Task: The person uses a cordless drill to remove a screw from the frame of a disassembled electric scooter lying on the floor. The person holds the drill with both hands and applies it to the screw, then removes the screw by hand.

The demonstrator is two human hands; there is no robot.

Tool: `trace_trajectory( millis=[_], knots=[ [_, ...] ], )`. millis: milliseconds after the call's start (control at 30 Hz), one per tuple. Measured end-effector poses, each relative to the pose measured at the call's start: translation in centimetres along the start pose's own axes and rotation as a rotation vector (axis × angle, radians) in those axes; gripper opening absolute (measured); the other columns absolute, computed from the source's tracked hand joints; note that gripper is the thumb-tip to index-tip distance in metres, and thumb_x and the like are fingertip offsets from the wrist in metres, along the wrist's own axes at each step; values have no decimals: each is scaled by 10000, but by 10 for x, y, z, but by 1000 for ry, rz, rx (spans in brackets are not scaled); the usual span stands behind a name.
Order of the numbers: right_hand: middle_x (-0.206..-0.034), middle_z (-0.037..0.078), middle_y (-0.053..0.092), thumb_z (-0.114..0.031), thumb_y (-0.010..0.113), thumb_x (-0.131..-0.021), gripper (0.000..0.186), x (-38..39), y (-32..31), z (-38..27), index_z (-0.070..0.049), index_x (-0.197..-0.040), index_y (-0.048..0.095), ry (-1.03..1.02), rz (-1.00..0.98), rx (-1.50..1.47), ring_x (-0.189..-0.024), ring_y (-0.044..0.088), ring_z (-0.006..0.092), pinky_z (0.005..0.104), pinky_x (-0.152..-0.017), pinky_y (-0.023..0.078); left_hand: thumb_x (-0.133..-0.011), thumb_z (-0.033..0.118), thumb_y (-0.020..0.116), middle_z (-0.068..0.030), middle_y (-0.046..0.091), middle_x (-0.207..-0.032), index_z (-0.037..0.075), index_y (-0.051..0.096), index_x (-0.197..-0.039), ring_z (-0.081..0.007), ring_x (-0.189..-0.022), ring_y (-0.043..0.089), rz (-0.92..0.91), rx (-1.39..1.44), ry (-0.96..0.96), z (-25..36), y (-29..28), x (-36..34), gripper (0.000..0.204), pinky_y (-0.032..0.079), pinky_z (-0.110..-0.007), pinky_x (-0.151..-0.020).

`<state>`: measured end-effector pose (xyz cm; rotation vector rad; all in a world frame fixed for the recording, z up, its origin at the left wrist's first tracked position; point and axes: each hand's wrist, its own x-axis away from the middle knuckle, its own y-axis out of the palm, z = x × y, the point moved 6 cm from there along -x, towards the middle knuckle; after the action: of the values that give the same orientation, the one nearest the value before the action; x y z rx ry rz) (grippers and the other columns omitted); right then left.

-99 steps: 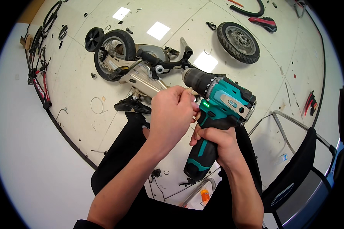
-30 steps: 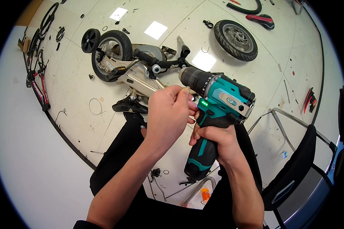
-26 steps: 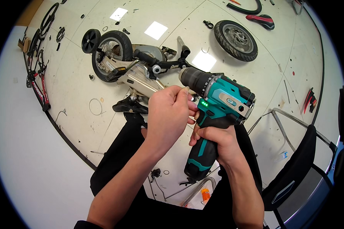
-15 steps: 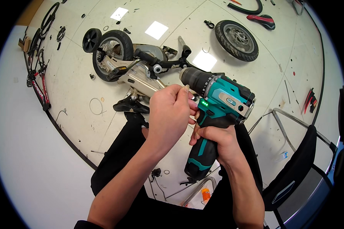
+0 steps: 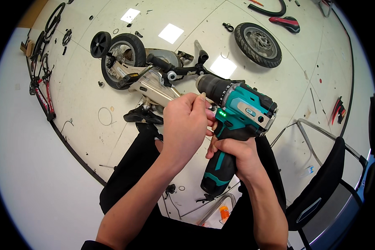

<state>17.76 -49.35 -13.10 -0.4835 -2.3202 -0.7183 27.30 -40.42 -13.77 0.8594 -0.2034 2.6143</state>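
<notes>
My right hand point(image 5: 241, 154) is wrapped around the grip of a teal and black cordless drill point(image 5: 241, 108), held over my lap. The chuck points to the upper left, and green lights glow on the drill's side. Just beside the chuck, my left hand point(image 5: 185, 123) is closed in a pinch, thumb against the fingers. Whatever sits in that pinch, if anything, is too small or hidden to make out. Beyond my hands, a partly dismantled bike with a pale gold frame point(image 5: 156, 89) lies on the floor, one wheel point(image 5: 127, 48) still on it.
A loose wheel point(image 5: 258, 44) and a red and black saddle point(image 5: 285, 24) lie farther off. Bicycle frames point(image 5: 43, 83) lean along the left wall. A black chair with a metal frame point(image 5: 321, 183) stands close on the right. Small parts and wires are scattered over the tiles.
</notes>
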Motion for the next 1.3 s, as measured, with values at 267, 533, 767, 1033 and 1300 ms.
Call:
trace_trajectory(
  millis=[267, 533, 767, 1033, 1300],
  knots=[
    [-659, 111, 585, -22, 568, -664, 266, 0, 0, 3, 61, -916, 551, 17, -3, -47, -589, 617, 220, 340, -627, 520, -983, 185, 466, -123, 636, -692, -51, 570, -854, -153, -558, 640, 11, -8, 10, 0, -1, 0, 289, 529, -246, -456],
    [-671, 107, 586, -20, 572, -667, 301, 0, 0, 2, 51, -959, 544, 16, -8, -60, -583, 611, 218, 338, -618, 521, -985, 204, 471, -105, 633, -697, -47, 577, -856, -135, -561, 629, 29, -31, 28, 0, 1, 3, 302, 526, -236, -459],
    [-674, 103, 575, -12, 573, -666, 336, 6, 3, -3, 54, -994, 540, 3, -4, -62, -595, 609, 218, 334, -609, 514, -988, 191, 472, -113, 652, -830, -33, 594, -921, -145, -727, 659, -17, 19, 67, 6, -2, 16, 263, 546, -241, -575],
    [-669, 95, 551, -86, 537, -707, 383, 7, -1, -9, 40, -1068, 513, 1, -18, -165, -597, 583, 213, 342, -614, 496, -969, 130, 515, -107, 640, -1059, -12, 583, -1096, -161, -951, 644, -252, 190, 108, 11, 4, 24, 202, 540, -275, -774],
    [-665, 85, 542, -90, 543, -711, 382, 5, -4, -9, 35, -1071, 509, 20, -15, -194, -615, 586, 210, 339, -639, 495, -963, 70, 492, -57, 626, -948, -8, 589, -1074, -103, -892, 622, -273, 241, 79, 10, 6, 24, 167, 503, -252, -767]
  ],
)
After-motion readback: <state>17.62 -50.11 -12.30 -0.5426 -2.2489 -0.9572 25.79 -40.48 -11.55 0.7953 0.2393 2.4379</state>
